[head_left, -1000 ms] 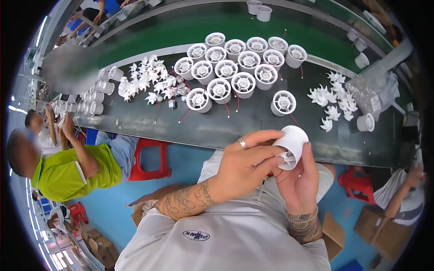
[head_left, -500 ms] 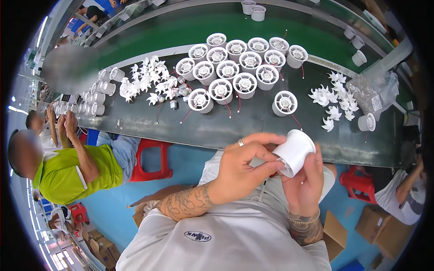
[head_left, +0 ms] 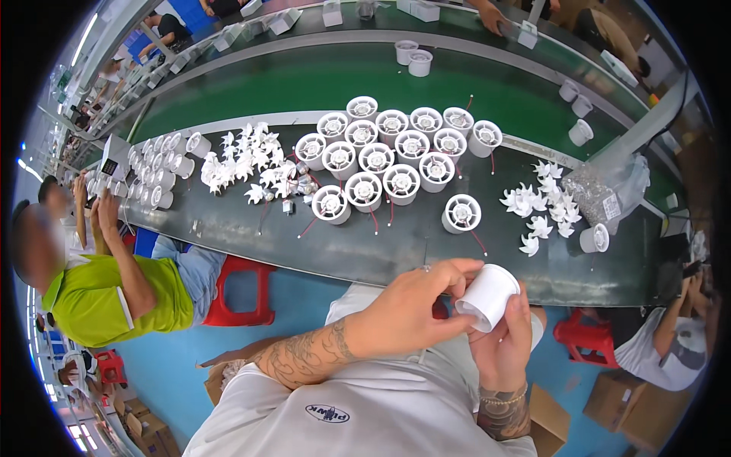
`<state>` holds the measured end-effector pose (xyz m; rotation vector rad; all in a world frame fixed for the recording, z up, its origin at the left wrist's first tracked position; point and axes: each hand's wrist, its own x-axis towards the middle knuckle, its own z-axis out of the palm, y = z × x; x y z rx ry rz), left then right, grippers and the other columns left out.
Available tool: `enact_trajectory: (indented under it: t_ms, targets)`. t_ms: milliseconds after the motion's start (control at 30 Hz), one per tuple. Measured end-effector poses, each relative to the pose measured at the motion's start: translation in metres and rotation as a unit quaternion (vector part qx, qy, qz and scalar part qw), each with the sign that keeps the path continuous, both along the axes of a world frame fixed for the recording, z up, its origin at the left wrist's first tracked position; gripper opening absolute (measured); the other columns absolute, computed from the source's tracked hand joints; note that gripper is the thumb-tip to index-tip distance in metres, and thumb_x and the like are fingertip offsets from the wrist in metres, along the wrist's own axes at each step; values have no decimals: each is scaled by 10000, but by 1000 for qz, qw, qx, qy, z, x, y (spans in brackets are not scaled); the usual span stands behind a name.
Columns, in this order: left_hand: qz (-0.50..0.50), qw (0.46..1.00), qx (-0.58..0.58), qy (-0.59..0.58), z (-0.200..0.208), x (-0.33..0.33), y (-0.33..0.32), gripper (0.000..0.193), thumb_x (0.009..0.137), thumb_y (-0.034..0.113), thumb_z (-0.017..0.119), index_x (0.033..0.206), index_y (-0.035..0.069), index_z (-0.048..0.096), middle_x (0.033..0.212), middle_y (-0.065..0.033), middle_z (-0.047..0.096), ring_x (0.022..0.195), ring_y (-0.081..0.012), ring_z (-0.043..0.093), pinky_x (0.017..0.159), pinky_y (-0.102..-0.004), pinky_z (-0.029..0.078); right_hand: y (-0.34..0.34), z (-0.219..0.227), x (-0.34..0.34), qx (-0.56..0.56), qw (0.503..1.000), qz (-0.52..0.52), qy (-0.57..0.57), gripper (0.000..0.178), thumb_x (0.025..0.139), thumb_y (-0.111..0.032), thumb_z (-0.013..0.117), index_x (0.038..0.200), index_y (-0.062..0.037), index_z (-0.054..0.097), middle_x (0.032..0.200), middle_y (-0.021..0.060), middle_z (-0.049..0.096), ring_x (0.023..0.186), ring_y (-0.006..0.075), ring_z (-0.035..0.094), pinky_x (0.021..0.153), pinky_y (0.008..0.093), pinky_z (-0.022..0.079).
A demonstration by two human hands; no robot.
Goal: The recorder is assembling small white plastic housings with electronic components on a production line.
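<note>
Between my hands, over the bench's near edge, is a white cup-shaped fan housing (head_left: 493, 292) held tilted, its wider rim toward the upper right. My left hand (head_left: 432, 298) pinches its lower-left end with thumb and fingers. From the right and below, my right hand (head_left: 504, 343) has its fingers round the side. What lies inside the housing is hidden. Just beyond stands a single white fan housing (head_left: 461, 214) with a spoked face and a red lead. Several more spoked housings (head_left: 376, 158) are grouped behind it on the dark bench.
White fan blades lie in a left pile (head_left: 244, 164) and a right pile (head_left: 541, 199). Small metal motors (head_left: 304, 185) sit beside the left pile. A clear bag (head_left: 594, 199) rests at the right. A green conveyor (head_left: 304, 84) runs behind; a co-worker in a lime shirt (head_left: 114, 301) sits left.
My view has shifted, so the bench and its things sit lower in the picture. Both hands still hold the housing, which is turned slightly, its lower end facing more to the left.
</note>
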<state>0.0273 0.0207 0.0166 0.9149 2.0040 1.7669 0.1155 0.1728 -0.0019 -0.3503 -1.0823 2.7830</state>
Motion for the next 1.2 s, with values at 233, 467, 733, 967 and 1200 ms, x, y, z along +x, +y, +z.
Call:
enact_trajectory:
  t_ms: [233,467,733,967,1200]
  targets:
    - [-61,993,-11,105,-15,-9,2,409,668,54,830,910,43,500,1180,-178,600,970,-254,653,770,-344,554,4,-6,9,-50,998,3,-37,353,974,-265,527,1252,-59,458,1215,146,559,1114,291,579,899,459,522]
    - [-74,993,-37,89,-17,-2,10,331,686,-4,769,911,37,530,1094,-148,622,909,-220,670,714,-315,562,37,-26,22,-12,998,38,-57,211,913,-144,641,1064,-82,506,1107,59,586,982,156,595,847,321,489]
    - [33,995,-71,67,-37,-15,-36,257,783,-61,636,1033,-14,603,993,-125,672,853,-186,686,671,-271,560,251,-78,27,656,621,-393,-171,421,868,-66,642,1234,72,488,1174,202,575,1078,275,578,922,353,461]
    - [390,919,-44,36,-58,-22,-131,140,911,20,591,1048,-8,596,943,-62,645,822,-116,615,679,-241,503,266,-100,-6,747,566,-330,-111,252,849,-4,589,1098,31,577,1163,215,571,1085,318,552,971,387,408]
    - [509,798,-211,244,-77,-73,-193,225,786,9,652,1009,13,624,1034,-146,642,998,-291,615,886,-357,480,227,-100,41,690,456,-537,-165,401,907,-100,629,1234,100,512,1229,225,579,1116,293,573,991,371,431]
